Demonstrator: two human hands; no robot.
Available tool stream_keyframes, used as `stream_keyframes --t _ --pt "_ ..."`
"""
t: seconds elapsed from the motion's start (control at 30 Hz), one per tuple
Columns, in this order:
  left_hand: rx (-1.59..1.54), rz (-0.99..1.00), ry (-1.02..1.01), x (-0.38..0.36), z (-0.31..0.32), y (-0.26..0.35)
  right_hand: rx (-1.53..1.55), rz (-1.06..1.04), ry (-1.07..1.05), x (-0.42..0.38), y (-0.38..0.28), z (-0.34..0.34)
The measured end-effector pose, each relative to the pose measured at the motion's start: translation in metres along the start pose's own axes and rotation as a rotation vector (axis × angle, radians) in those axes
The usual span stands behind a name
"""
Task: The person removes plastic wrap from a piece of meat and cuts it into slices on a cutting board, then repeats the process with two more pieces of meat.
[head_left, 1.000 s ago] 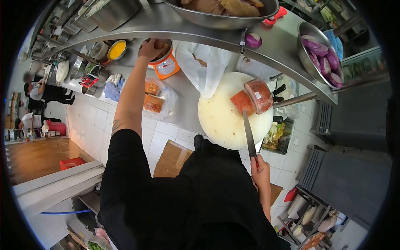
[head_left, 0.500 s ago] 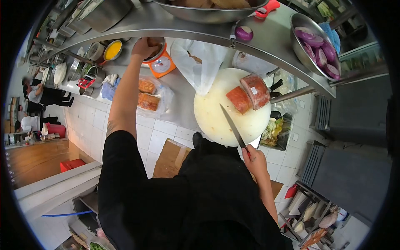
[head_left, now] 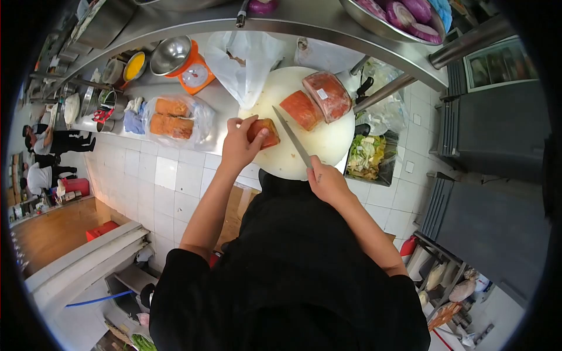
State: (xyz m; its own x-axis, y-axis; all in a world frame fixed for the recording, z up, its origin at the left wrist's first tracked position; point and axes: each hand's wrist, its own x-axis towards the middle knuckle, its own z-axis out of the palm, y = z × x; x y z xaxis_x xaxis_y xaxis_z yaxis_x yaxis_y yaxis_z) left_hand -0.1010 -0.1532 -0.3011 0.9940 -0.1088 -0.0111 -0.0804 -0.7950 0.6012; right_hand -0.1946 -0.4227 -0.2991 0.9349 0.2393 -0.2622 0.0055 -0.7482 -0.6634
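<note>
My left hand (head_left: 241, 143) is closed around a small reddish-brown block of meat (head_left: 264, 134) at the left side of a round white cutting board (head_left: 281, 164). In my right hand (head_left: 328, 181) is a long knife (head_left: 293, 137), its blade lying over the board and pointing up and left. A cut piece of meat (head_left: 301, 110) and a larger meat slab (head_left: 328, 97) with a small white label rest side by side on the board's upper right. The metal bowl (head_left: 171, 55) sits on an orange kitchen scale (head_left: 195, 76), apart from my hands.
Left of the board, a clear plastic bag (head_left: 202, 123) holds meat pieces. A white plastic bag (head_left: 243, 67) touches the board's upper left. Overhead runs a steel shelf (head_left: 293, 24) with a bowl of red onions (head_left: 404, 14). A bin of vegetable scraps (head_left: 369, 157) stands at lower right.
My left hand has come from the bowl on the scale to the board with a meat block. The bowl now looks empty. The knife stays in my right hand; the view has shifted.
</note>
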Motion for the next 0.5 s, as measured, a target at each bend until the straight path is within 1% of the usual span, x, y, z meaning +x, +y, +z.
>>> stream_keyframes --t 0.03,0.07,0.1,0.17,0.2,0.23,0.3,0.37,0.43,0.5 --pt "-0.108 -0.092 -0.021 -0.007 0.0 -0.004 -0.077 0.025 -0.052 0.0 -0.001 -0.001" --pt "-0.156 -0.117 -0.062 -0.013 0.0 -0.007 -0.079 0.021 -0.063 0.002 -0.001 -0.001" --pt "-0.156 -0.129 -0.059 -0.018 -0.001 -0.013 -0.119 0.026 -0.071 0.004 -0.002 -0.001" --pt "-0.225 0.043 0.055 -0.02 -0.001 -0.025 -0.159 0.028 -0.084 0.007 -0.006 -0.006" --pt "-0.301 0.095 0.126 -0.018 0.001 -0.025 -0.181 0.019 -0.076 0.007 -0.01 -0.013" --pt "-0.305 0.091 0.126 -0.019 0.002 -0.024 -0.204 0.012 -0.069 0.005 -0.015 -0.02" --pt "-0.25 0.331 0.228 -0.019 0.005 -0.023 -0.228 -0.001 -0.074 0.002 -0.031 -0.037" --pt "-0.272 0.339 0.227 -0.02 0.007 -0.015 -0.248 -0.011 -0.077 -0.002 -0.049 -0.051" --pt "-0.186 0.56 0.169 -0.015 0.013 -0.016 -0.276 -0.039 -0.083 -0.007 -0.069 -0.059" --pt "-0.181 0.558 0.158 -0.011 0.025 -0.023 -0.3 -0.037 -0.098 -0.009 -0.083 -0.057"
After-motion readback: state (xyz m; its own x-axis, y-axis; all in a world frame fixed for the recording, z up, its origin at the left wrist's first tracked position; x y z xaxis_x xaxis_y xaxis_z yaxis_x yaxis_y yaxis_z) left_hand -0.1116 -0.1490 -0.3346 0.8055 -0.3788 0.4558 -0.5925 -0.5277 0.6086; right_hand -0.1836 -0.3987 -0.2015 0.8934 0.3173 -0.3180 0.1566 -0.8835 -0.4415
